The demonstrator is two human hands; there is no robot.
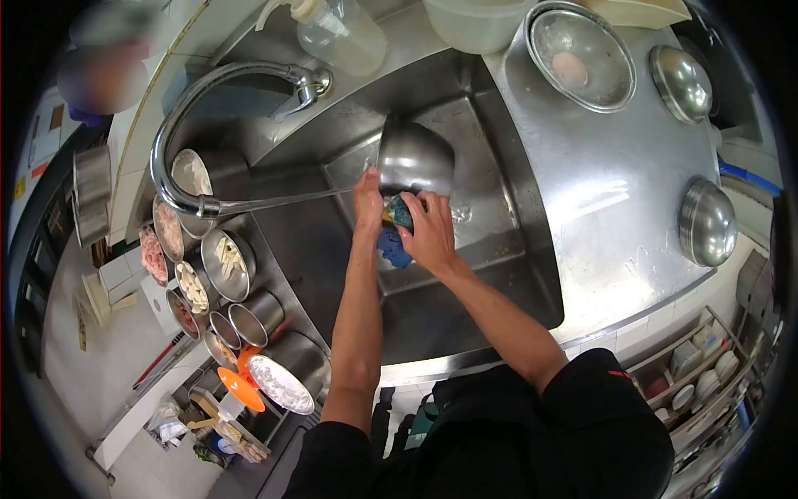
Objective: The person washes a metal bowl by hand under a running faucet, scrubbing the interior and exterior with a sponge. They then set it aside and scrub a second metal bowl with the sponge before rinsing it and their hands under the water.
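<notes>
A steel bowl [418, 158] is held tilted on its side over the sink [532, 249]. At its left edge my left hand [368, 200] is closed, gripping the rim. My right hand [431, 233] is closed around a green and yellow sponge [401, 213], pressed at the bowl's near edge. Just below the sponge lies a crumpled blue cloth [394, 249]. From the curved faucet [170, 170] a stream of water runs across to the bowl beside my left hand. The bowl's inside is mostly hidden.
Left of the sink stand several steel containers [229, 264] of food, with an orange lid [241, 389] nearby. On the right counter sit a steel bowl with a strainer [582, 58] and two overturned bowls [708, 222]. A pump bottle [342, 37] stands behind the sink.
</notes>
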